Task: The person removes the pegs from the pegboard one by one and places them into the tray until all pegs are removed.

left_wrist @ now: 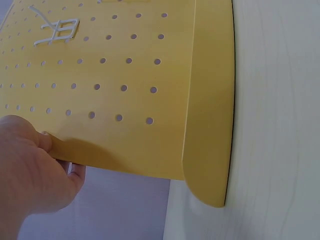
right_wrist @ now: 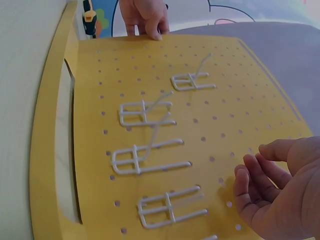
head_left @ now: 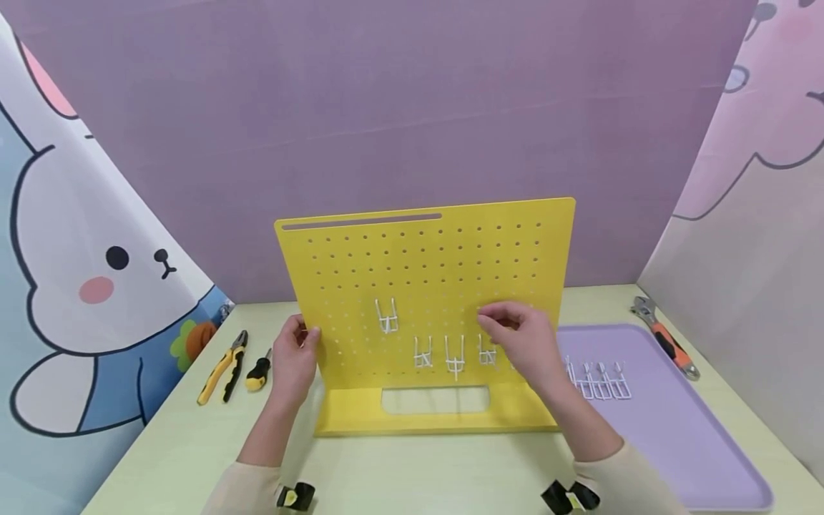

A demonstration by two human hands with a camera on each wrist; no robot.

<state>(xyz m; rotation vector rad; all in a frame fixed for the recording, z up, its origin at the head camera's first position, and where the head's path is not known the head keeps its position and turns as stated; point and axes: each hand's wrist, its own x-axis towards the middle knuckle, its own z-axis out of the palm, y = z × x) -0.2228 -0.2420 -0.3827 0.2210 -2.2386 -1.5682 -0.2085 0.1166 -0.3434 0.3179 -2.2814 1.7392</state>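
Observation:
A yellow pegboard (head_left: 425, 257) stands upright on its base. My left hand (head_left: 297, 361) grips its left edge, with the thumb on the front (left_wrist: 45, 141) and fingers behind. Several white wire hooks hang on the board: one higher up on the left (head_left: 388, 316), others in a lower row, including a middle hook (head_left: 455, 355). My right hand (head_left: 518, 336) is in front of the board's right half, just above a right-hand hook (head_left: 487, 352). Its fingers are loosely bent, and nothing shows between thumb and fingers (right_wrist: 285, 185).
To the right is a purple tray (head_left: 676, 443) with several white hooks (head_left: 601, 383) lined up on it. An adjustable wrench (head_left: 666, 340) lies beyond its right edge. Pliers (head_left: 223, 368) and a stubby screwdriver (head_left: 259, 372) lie on the table left of the board.

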